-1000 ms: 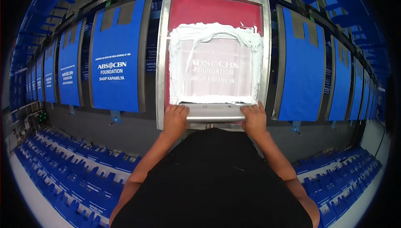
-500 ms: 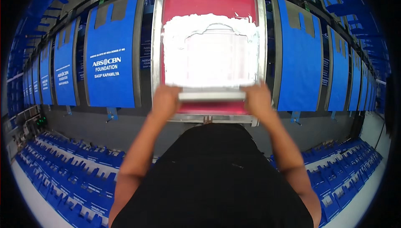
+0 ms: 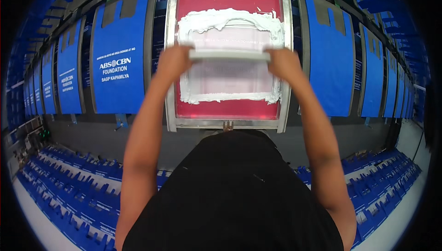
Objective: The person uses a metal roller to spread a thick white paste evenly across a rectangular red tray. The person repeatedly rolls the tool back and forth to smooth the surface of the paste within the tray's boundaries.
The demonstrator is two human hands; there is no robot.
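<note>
My left hand [image 3: 177,61] and my right hand [image 3: 283,63] are closed round the two ends of a pale squeegee [image 3: 229,56]. It lies crosswise over a screen printing frame [image 3: 171,85] with metal sides and red mesh. White ink [image 3: 202,19] is heaped in a thick ragged band above the squeegee. Thinner white ridges run down both sides and along the lower part of the mesh. Inside those ridges the mesh is a pale, see-through window with faint lettering. The squeegee and my hands are slightly blurred.
Flat boards carrying blue bags stand in rows on both sides; the nearest are a printed blue bag [image 3: 119,92] at left and an unprinted blue bag [image 3: 328,76] at right. Several blue bags [image 3: 87,205] lie in rows behind me on both sides. More blue bags hang beyond.
Both hands have pushed the squeegee away from me, from the frame's near end to its middle. The broad white covering has thinned to a pale window, with a ridge left at the near side.
</note>
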